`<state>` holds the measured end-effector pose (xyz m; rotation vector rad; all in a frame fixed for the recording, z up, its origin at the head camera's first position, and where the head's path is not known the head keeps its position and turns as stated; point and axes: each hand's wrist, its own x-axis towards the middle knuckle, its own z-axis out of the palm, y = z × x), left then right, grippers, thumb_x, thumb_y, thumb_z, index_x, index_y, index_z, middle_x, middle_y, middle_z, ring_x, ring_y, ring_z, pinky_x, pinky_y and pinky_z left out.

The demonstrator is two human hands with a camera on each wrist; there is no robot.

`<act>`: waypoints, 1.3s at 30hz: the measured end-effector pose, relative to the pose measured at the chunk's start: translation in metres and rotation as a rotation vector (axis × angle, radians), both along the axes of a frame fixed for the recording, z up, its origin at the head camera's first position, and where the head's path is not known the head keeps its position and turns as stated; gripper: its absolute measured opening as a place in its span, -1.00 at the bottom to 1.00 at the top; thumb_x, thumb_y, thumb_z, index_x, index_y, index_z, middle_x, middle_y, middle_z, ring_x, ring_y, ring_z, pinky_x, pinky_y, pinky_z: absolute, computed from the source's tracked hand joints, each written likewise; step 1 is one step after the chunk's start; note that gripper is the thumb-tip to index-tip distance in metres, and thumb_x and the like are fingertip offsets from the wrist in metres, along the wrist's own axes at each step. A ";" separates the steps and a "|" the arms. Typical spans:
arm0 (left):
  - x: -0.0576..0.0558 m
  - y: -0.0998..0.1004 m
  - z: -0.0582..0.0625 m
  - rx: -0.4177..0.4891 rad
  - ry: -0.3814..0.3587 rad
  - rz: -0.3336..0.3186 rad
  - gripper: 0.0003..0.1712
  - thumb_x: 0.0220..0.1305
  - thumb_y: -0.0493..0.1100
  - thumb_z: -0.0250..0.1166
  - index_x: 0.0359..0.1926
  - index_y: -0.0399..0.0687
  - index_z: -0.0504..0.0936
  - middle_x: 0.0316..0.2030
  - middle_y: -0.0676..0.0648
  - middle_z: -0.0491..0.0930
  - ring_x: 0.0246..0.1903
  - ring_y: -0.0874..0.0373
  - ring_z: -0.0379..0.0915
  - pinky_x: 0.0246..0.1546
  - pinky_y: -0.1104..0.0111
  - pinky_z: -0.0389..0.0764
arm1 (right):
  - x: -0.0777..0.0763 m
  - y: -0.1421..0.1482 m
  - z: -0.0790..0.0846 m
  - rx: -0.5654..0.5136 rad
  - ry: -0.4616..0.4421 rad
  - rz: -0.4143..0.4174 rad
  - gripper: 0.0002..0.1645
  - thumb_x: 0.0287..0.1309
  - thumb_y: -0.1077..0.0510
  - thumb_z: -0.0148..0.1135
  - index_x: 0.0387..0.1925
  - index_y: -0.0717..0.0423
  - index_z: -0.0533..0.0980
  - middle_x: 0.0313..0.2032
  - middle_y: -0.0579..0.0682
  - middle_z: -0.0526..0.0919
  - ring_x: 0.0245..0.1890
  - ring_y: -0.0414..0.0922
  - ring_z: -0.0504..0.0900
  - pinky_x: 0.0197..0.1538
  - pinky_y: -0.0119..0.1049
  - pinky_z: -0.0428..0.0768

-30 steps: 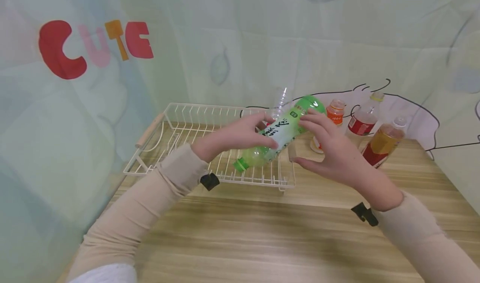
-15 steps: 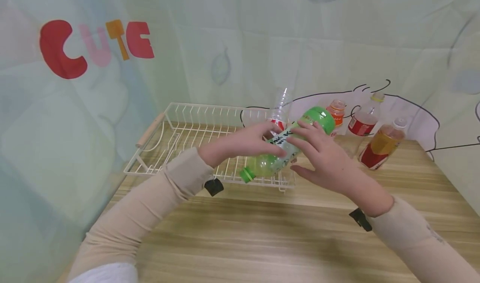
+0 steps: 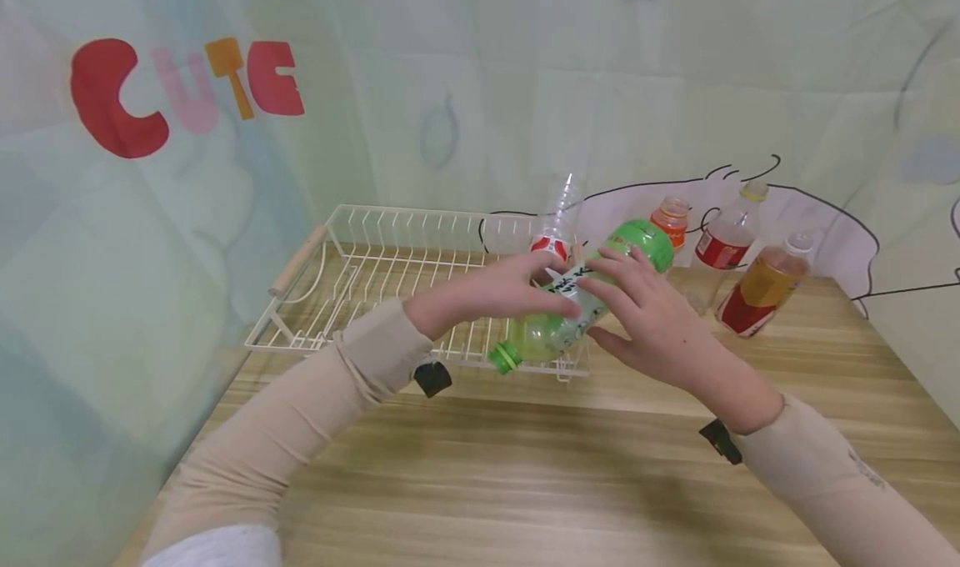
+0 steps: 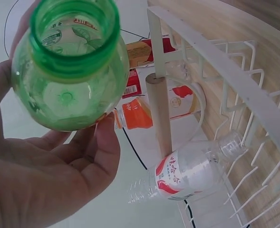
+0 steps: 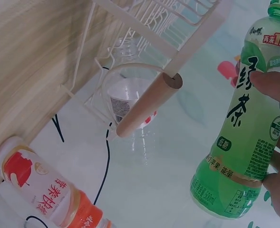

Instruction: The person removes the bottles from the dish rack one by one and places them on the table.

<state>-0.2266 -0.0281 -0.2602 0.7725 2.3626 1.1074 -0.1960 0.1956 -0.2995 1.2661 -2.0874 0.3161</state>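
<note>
A green tea bottle (image 3: 551,329) hangs tilted over the right end of the white wire dish rack (image 3: 420,354), its green neck low and to the left. My left hand (image 3: 498,288) grips the bottle's middle from the left. In the left wrist view its fingers (image 4: 104,147) curl behind the bottle, whose neck faces that camera. On the base side, my right hand (image 3: 660,321) holds the same bottle. The right wrist view shows its thumb (image 5: 273,85) on the green label and the other fingers along the far side.
A clear bottle (image 3: 553,225) with a red and white label leans in the rack's back right. Behind the right hand stand an orange-necked bottle (image 3: 672,217), a red-labelled clear bottle (image 3: 722,246) and a gold-and-red-labelled bottle (image 3: 765,292). The rack has wooden handles (image 3: 300,260).
The bottle has shifted down and to the right, and my left hand has moved right with it. My right hand has come slightly left, its fingers further over the bottle.
</note>
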 end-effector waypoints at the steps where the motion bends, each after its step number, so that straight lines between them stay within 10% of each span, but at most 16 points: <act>1: 0.000 0.000 0.000 0.003 0.000 -0.001 -0.45 0.21 0.04 0.33 0.17 -0.01 0.41 -0.03 -0.03 0.55 -0.08 0.12 0.54 -0.10 0.30 0.60 | 0.000 0.000 0.000 0.002 0.002 -0.002 -0.14 -0.32 0.27 0.60 0.13 0.27 0.43 0.12 0.27 0.48 0.28 0.23 0.34 0.36 0.21 0.16; 26: -0.006 0.012 0.002 0.016 -0.024 -0.049 -0.43 0.26 0.10 0.28 0.22 0.00 0.40 -0.02 -0.06 0.58 -0.06 0.13 0.54 -0.07 0.29 0.58 | -0.006 0.024 -0.001 -0.038 -0.094 -0.040 -0.19 -0.34 0.23 0.58 0.08 0.23 0.46 0.06 0.18 0.50 0.10 0.14 0.47 0.32 0.19 0.24; 35: -0.018 0.014 0.007 0.065 0.087 0.075 -0.35 0.31 0.19 0.19 0.29 -0.03 0.38 0.17 -0.09 0.50 0.11 0.08 0.45 0.07 0.19 0.53 | -0.005 0.042 0.000 -0.117 -0.183 -0.179 -0.16 -0.35 0.26 0.62 0.09 0.26 0.43 0.08 0.16 0.47 0.07 0.07 0.46 -0.09 0.04 0.63; 39: -0.030 0.013 0.007 0.147 0.116 0.164 -0.36 0.33 0.21 0.15 0.29 -0.01 0.38 0.15 -0.06 0.52 0.08 0.07 0.47 0.00 0.23 0.55 | -0.005 0.053 -0.003 -0.239 -0.276 -0.256 -0.18 -0.29 0.31 0.58 0.11 0.27 0.41 0.09 0.17 0.47 0.07 0.03 0.45 0.03 -0.27 0.59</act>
